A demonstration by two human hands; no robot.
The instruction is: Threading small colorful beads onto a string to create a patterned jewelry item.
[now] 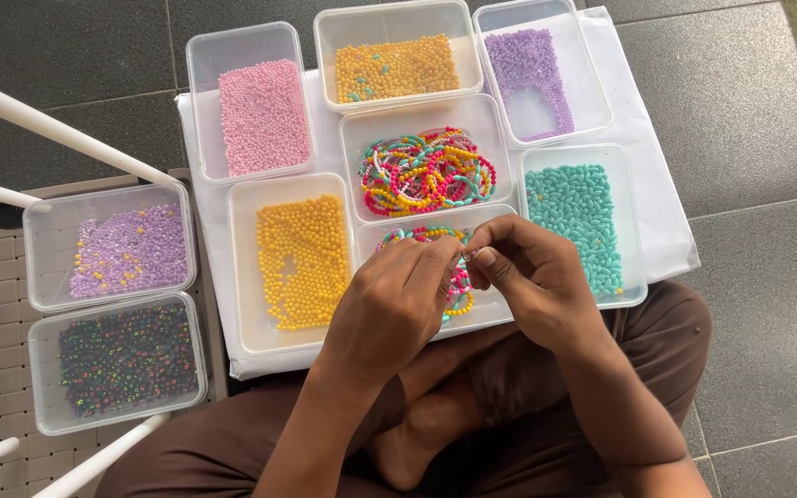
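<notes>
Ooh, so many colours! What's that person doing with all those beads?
A person sits cross-legged on the floor, pinching something tiny between the left hand and the right hand, above a tub holding a beaded string. The tub behind it holds finished beaded strings in many colours. Around them sit tubs of pink beads, yellow beads, teal beads and purple beads. What the fingers pinch is too small to tell.

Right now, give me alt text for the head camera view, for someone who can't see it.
A seated person's left hand and right hand pinch a beaded strand together over a clear tub. Around it on a white cloth sit tubs of pink beads, yellow beads, turquoise beads and finished bracelets.
</notes>
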